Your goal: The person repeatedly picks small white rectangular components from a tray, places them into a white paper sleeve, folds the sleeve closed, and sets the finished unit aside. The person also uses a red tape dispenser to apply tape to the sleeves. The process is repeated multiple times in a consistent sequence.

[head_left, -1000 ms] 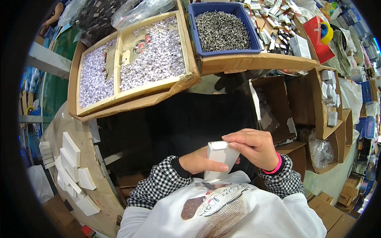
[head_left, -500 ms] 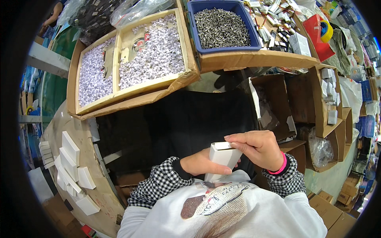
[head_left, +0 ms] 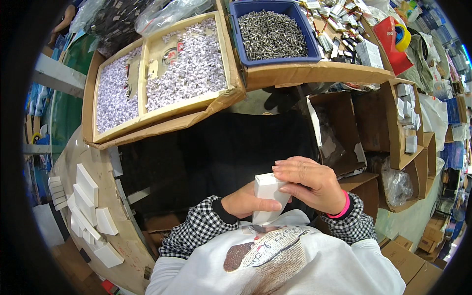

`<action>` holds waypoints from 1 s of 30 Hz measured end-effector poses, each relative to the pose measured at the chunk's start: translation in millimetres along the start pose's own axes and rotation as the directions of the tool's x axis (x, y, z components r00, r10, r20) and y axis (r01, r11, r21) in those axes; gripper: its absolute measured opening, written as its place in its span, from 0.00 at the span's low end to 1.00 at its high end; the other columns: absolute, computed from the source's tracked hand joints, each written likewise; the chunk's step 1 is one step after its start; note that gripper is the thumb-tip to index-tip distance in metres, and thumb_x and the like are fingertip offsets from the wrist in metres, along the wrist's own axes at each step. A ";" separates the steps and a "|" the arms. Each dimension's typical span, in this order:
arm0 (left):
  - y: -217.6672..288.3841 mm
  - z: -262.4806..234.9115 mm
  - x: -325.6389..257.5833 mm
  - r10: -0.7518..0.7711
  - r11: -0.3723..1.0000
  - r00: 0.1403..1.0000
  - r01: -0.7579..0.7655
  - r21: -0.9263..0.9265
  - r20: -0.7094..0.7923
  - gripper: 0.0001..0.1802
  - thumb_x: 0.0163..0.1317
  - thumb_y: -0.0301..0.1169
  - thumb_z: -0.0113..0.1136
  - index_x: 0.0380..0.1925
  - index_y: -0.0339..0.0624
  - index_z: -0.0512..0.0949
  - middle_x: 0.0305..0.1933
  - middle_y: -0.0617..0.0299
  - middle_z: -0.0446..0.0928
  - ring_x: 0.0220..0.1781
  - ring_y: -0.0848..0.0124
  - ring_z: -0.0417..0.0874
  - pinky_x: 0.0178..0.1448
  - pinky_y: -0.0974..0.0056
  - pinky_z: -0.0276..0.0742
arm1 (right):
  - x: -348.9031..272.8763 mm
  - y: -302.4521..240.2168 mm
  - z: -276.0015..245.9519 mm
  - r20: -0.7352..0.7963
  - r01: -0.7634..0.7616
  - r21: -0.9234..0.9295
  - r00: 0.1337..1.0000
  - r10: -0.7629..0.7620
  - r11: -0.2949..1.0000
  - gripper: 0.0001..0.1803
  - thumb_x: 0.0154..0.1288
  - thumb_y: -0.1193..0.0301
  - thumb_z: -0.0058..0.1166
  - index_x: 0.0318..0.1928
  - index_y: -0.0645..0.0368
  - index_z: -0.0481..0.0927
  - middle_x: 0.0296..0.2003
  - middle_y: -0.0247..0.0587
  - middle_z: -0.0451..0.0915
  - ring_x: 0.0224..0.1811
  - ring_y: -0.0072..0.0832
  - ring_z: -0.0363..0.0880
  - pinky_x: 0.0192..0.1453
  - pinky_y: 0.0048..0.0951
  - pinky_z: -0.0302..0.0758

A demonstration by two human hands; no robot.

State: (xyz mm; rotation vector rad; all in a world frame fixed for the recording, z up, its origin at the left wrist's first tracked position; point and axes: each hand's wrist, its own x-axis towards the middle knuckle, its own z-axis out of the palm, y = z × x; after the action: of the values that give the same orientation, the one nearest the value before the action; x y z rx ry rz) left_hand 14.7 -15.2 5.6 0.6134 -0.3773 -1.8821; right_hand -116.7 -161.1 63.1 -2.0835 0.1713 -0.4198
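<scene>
Close to my chest I hold a small white cardboard box (head_left: 268, 192) upright. My left hand (head_left: 244, 201) grips it from below and behind. My right hand (head_left: 309, 183) lies over its upper right side, fingers pressed flat on the top edge. The box's lid end looks shut. In front of me a wooden tray (head_left: 142, 83) holds heaps of small white paper pieces, and a blue bin (head_left: 236, 34) is full of small grey metal parts.
A row of flat white boxes (head_left: 86, 206) lies on the curved bench at my left. Open cardboard boxes (head_left: 388, 123) with small white packets stand at the right. A red tape dispenser (head_left: 396, 39) sits at the far right. A dark gap (head_left: 216, 152) lies below the tray.
The white box has stayed near my chest; my right fingers have shifted over its top edge, pressing it down. My left hand keeps its grip.
</scene>
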 end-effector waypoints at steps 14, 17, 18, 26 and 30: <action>-1.0 1.1 -1.6 0.015 1.000 1.000 -0.015 0.005 0.013 0.27 0.55 0.30 0.64 0.55 0.41 0.67 0.48 0.60 0.72 0.51 0.71 0.73 0.54 0.65 0.71 | 0.9 1.1 5.0 -0.055 0.064 0.008 0.997 -0.063 0.998 0.12 0.52 0.77 0.63 0.40 0.59 0.83 0.36 0.40 0.83 0.38 0.34 0.81 0.48 0.35 0.75; -0.8 1.5 -1.6 0.048 0.998 0.999 -0.048 -0.042 -0.002 0.26 0.56 0.30 0.63 0.55 0.40 0.67 0.48 0.60 0.72 0.51 0.70 0.73 0.54 0.65 0.71 | 3.9 2.8 10.7 -0.081 0.111 0.023 0.991 -0.109 0.994 0.12 0.51 0.77 0.63 0.39 0.58 0.83 0.39 0.40 0.83 0.40 0.35 0.81 0.48 0.34 0.75; -1.3 1.7 -1.3 0.061 0.996 0.998 -0.062 -0.061 -0.014 0.26 0.56 0.30 0.62 0.55 0.40 0.67 0.49 0.60 0.72 0.51 0.70 0.73 0.54 0.65 0.71 | 3.8 3.8 12.2 -0.071 0.101 -0.002 0.992 -0.101 0.995 0.12 0.52 0.77 0.63 0.39 0.59 0.83 0.39 0.41 0.83 0.41 0.35 0.81 0.50 0.34 0.74; -5.7 5.7 2.2 0.548 0.795 0.799 -0.406 0.450 -0.247 0.29 0.64 0.29 0.57 0.63 0.42 0.60 0.53 0.55 0.73 0.53 0.68 0.76 0.56 0.63 0.74 | -16.0 19.5 11.1 -0.175 -0.141 0.118 0.971 0.160 0.983 0.13 0.55 0.78 0.61 0.44 0.59 0.82 0.46 0.43 0.79 0.46 0.33 0.79 0.49 0.30 0.76; -16.5 4.6 0.7 0.709 0.659 0.640 -0.452 0.602 -0.295 0.23 0.63 0.24 0.58 0.58 0.45 0.65 0.49 0.55 0.75 0.47 0.70 0.79 0.51 0.66 0.78 | -30.9 24.5 26.2 -0.131 -0.318 0.507 0.890 0.437 0.801 0.17 0.58 0.79 0.59 0.50 0.62 0.78 0.48 0.42 0.76 0.46 0.23 0.78 0.48 0.23 0.77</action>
State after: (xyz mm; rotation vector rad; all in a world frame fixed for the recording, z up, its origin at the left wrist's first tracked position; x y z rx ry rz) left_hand -0.8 -9.7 0.6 1.1327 -0.6149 -0.8987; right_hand -134.8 -144.0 22.8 -1.4589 0.5693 -0.4166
